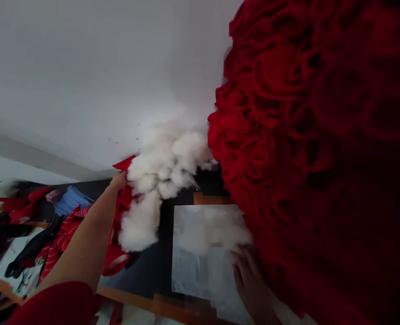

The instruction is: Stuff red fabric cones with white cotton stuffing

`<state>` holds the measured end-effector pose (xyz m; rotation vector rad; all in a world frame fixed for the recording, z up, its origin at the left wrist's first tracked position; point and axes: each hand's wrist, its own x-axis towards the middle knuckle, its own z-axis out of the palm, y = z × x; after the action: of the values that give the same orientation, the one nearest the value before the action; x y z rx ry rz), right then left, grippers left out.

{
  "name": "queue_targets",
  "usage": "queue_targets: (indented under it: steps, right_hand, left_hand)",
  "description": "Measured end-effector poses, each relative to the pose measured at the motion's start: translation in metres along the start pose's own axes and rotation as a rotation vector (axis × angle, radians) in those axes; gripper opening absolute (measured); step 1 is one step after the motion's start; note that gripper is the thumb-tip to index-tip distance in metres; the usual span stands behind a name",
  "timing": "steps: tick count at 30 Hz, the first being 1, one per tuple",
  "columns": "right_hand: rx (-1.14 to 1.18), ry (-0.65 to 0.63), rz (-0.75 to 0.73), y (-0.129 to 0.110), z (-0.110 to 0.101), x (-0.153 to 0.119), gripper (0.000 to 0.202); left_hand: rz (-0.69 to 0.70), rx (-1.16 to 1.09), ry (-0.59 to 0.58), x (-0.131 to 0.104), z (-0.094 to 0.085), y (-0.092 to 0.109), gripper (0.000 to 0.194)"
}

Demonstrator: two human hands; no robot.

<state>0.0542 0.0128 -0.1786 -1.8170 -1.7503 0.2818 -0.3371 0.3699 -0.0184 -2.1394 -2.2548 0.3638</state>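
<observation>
My left hand [119,180] reaches out to the back of the work surface, closed on a red fabric piece [124,163] whose corner sticks up above it; its fingertips are mostly hidden. More red fabric [113,262] hangs below, along a heap of white fluffy stuffing [166,162] piled against the wall. At lower right, my right hand [252,282] lies with its fingers stretched out over a pale, shiny sheet [189,253]. A thin tuft of stuffing [209,230] rests on that sheet, just ahead of the fingertips.
A tall mound of ruffled red fabric [270,149] fills the right side, close to my right hand. On the left lie red striped cloth [62,237], a blue bundle [73,201] and a dark strap-like item [34,246]. Brown tape [172,307] runs along the dark surface's front edge.
</observation>
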Motion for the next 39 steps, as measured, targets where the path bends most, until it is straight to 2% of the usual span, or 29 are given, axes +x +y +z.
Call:
queue_targets:
  steps: [3,5,7,10,12,15,17,18,20,22,24,26,27,28,30,32,34,36,39]
  right_hand:
    - [0.0,-0.022,0.022,-0.002,0.0,0.0,0.031]
    - [0.003,-0.06,0.03,-0.004,-0.002,0.001,0.03]
    - [-0.004,-0.1,0.029,-0.007,-0.004,0.001,0.031]
    - [-0.028,-0.169,0.028,-0.011,-0.009,0.002,0.033]
    - [-0.035,-0.241,0.031,-0.016,-0.017,0.004,0.034]
    - [-0.021,-0.354,0.053,-0.024,-0.037,0.009,0.042]
    - [0.028,-0.417,0.067,-0.03,-0.05,0.017,0.048]
    - [0.072,-0.431,0.089,-0.032,-0.054,0.025,0.048]
    - [0.233,-0.444,0.116,-0.034,-0.058,0.047,0.044]
    - [0.27,-0.412,0.113,-0.034,-0.059,0.076,0.043]
    - [0.313,-0.361,0.082,-0.031,-0.06,0.104,0.047]
    - [0.368,-0.312,0.033,-0.027,-0.066,0.119,0.048]
    - [0.412,-0.291,0.008,-0.024,-0.07,0.119,0.047]
    - [0.447,-0.291,-0.01,-0.02,-0.075,0.113,0.046]
    - [0.489,-0.342,-0.024,-0.014,-0.086,0.088,0.042]
    - [0.469,-0.45,-0.04,-0.007,-0.096,0.053,0.038]
    - [0.439,-0.516,-0.059,0.0,-0.1,0.019,0.039]
    - [0.39,-0.573,-0.078,0.004,-0.1,-0.004,0.041]
    - [0.375,-0.593,-0.11,0.009,-0.096,-0.015,0.04]
  left_hand:
    - [-0.059,0.075,-0.129,0.001,-0.001,0.0,0.035]
    - [-0.116,0.115,-0.149,-0.005,-0.016,-0.003,0.033]
    - [-0.152,0.142,-0.132,-0.015,-0.041,-0.009,0.03]
    - [-0.161,0.165,-0.066,-0.041,-0.094,-0.014,0.027]
    - [-0.16,0.181,-0.01,-0.068,-0.131,-0.013,0.027]
    - [-0.144,0.207,0.124,-0.127,-0.175,0.001,0.031]
    - [-0.066,0.177,0.362,-0.175,-0.19,0.02,0.036]
    - [-0.005,0.129,0.417,-0.201,-0.191,0.032,0.038]
    - [0.082,-0.02,0.485,-0.254,-0.176,0.064,0.033]
    - [0.138,-0.17,0.47,-0.304,-0.139,0.106,0.02]
    - [0.148,-0.347,0.427,-0.347,-0.082,0.156,0.011]
    - [0.122,-0.525,0.309,-0.38,-0.018,0.208,0.008]
    - [0.141,-0.609,0.208,-0.393,0.013,0.232,0.011]
    - [0.146,-0.634,0.173,-0.403,0.04,0.253,0.013]
    - [0.159,-0.663,0.115,-0.415,0.08,0.285,0.019]
    - [0.164,-0.666,0.096,-0.421,0.098,0.299,0.026]
    - [0.184,-0.686,0.072,-0.422,0.099,0.3,0.034]
    - [0.238,-0.738,0.026,-0.42,0.088,0.295,0.039]
    - [0.306,-0.827,-0.118,-0.407,0.065,0.288,0.034]
